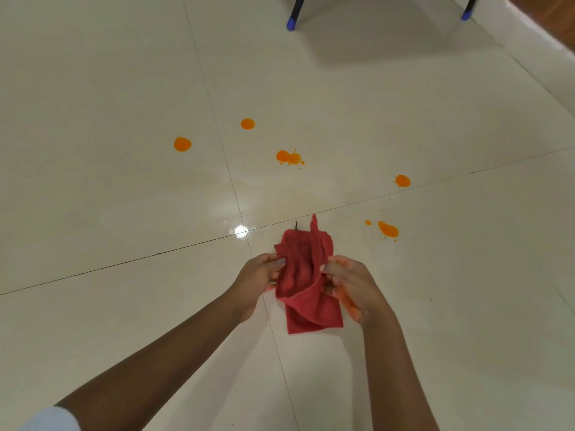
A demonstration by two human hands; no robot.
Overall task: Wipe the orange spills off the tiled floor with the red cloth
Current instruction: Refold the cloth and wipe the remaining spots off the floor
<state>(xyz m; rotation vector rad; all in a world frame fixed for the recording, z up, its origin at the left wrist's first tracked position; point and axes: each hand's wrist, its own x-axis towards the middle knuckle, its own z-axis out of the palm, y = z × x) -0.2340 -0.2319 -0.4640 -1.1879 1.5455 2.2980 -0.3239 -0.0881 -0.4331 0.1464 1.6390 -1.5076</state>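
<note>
A crumpled red cloth (pixel 306 281) hangs between both hands above the cream tiled floor (pixel 124 197). My left hand (pixel 258 279) pinches its left edge and my right hand (pixel 348 284) grips its right side; orange stains show on that hand's palm edge. Several orange spills lie on the tiles beyond the cloth: one at the far left (pixel 182 144), one farther back (pixel 247 124), a double blot with small splashes (pixel 288 157), one at the right (pixel 402 181), and a streaked one with a small drop nearest my right hand (pixel 387 229).
Two dark chair legs with blue caps (pixel 292 23) (pixel 465 15) stand at the top. A wall base and a brown wooden surface (pixel 547 23) run along the upper right. Dark grout lines cross near a bright glare spot (pixel 241 230).
</note>
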